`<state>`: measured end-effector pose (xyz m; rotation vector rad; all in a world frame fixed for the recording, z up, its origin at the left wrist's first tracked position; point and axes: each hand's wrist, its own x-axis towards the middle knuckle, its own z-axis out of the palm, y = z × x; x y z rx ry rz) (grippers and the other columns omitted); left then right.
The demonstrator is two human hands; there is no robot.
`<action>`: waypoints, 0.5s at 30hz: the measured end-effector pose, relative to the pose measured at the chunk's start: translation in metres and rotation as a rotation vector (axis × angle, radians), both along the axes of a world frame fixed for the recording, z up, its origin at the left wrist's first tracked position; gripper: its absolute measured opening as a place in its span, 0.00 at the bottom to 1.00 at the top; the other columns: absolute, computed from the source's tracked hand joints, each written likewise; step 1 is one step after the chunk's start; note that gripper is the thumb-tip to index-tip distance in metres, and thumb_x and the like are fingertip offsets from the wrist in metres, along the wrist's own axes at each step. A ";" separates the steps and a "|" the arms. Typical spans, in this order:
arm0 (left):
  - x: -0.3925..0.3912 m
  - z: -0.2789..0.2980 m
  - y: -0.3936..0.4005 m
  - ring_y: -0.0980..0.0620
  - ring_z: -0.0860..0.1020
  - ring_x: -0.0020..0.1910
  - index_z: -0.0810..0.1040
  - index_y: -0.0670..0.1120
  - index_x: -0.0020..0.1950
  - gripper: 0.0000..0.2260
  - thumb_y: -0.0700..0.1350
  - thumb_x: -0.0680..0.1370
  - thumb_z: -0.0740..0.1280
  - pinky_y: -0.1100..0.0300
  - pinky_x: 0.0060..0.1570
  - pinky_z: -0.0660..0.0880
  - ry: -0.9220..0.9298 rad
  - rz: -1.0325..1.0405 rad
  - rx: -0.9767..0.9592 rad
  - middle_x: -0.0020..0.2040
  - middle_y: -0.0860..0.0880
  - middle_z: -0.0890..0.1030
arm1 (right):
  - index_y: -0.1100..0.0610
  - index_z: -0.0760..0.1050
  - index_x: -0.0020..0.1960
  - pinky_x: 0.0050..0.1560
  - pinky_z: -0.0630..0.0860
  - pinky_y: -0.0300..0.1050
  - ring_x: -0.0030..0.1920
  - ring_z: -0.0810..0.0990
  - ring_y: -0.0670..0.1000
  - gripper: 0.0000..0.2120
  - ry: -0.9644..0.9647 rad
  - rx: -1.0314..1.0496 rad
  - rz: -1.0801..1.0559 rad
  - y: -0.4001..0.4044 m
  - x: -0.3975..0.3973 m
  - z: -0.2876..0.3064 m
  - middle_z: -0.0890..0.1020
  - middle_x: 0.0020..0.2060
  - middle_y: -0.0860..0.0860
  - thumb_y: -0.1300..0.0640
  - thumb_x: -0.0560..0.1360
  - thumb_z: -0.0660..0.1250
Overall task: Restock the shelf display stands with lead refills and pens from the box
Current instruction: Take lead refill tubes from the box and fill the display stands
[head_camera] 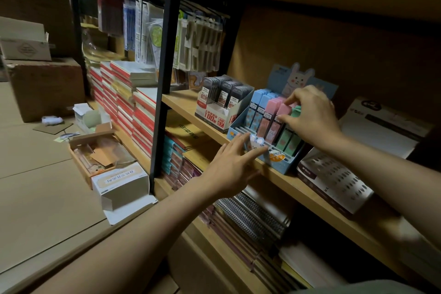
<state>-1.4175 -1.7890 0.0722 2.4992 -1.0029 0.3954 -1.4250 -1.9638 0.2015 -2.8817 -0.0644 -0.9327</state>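
Blue stand (pixel 279 167) holds pastel refills; right hand (pixel 310 114) pinches pink refill (pixel 284 110), left hand (pixel 229 164) spread.

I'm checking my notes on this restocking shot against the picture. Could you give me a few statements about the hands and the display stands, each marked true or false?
1. The right hand pinches a pink refill case in the blue rabbit display stand. True.
2. The left hand holds a pen. False: it holds nothing; its open fingers rest at the stand's front edge.
3. The blue stand holds blue, pink and green cases. True.
4. The dark refill cases stand in the blue rabbit stand. False: they are in a separate white and red stand beside it.
5. Both stands sit on the floor. False: they sit on a wooden shelf.
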 end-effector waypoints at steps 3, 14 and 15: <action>0.002 -0.001 0.001 0.44 0.44 0.79 0.52 0.60 0.78 0.28 0.56 0.80 0.60 0.42 0.75 0.53 0.000 -0.013 0.018 0.80 0.44 0.45 | 0.53 0.75 0.50 0.62 0.66 0.56 0.61 0.71 0.56 0.13 0.007 -0.012 -0.058 -0.001 0.005 -0.005 0.74 0.57 0.54 0.50 0.71 0.74; -0.024 -0.012 0.025 0.45 0.59 0.73 0.64 0.55 0.74 0.24 0.51 0.78 0.65 0.48 0.70 0.65 -0.094 0.038 -0.131 0.76 0.45 0.59 | 0.57 0.76 0.55 0.50 0.75 0.36 0.49 0.74 0.45 0.11 -0.297 0.288 0.308 0.034 -0.032 -0.022 0.74 0.52 0.50 0.56 0.74 0.70; -0.028 -0.017 0.033 0.47 0.66 0.68 0.69 0.52 0.70 0.20 0.50 0.78 0.66 0.51 0.65 0.69 -0.099 0.044 -0.136 0.71 0.46 0.66 | 0.57 0.76 0.53 0.46 0.72 0.32 0.46 0.73 0.44 0.08 -0.312 0.295 0.377 0.043 -0.042 -0.035 0.75 0.49 0.49 0.57 0.74 0.70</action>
